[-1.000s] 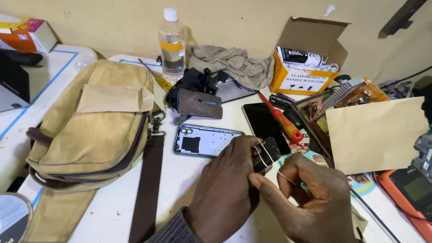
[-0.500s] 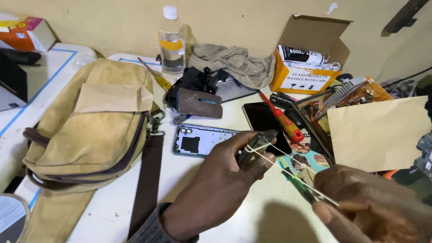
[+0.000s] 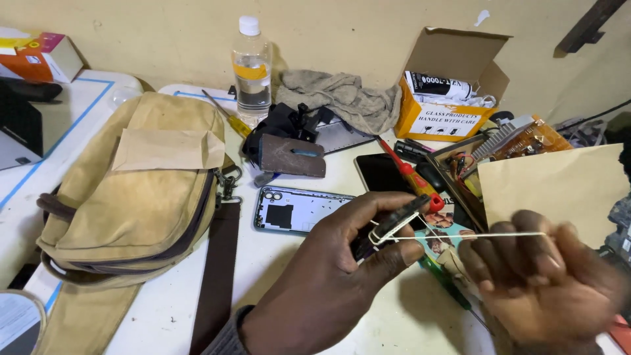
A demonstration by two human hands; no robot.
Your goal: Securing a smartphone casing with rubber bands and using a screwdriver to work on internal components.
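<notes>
Left hand (image 3: 342, 263) pinches a small dark flat part (image 3: 392, 223) between thumb and fingers, over the white bench (image 3: 164, 309) near its front edge, just right of the phone back cover (image 3: 299, 209). A pale rubber band (image 3: 460, 235) runs taut from that part to the right hand (image 3: 545, 283), whose fingers are curled shut on it; the pull keeps the band straight, judging by its line. What the dark part is cannot be made out. Right hand blurred, partly cut off at the lower right corner. Tan shoulder bag (image 3: 141, 197) lies toward the left edge.
</notes>
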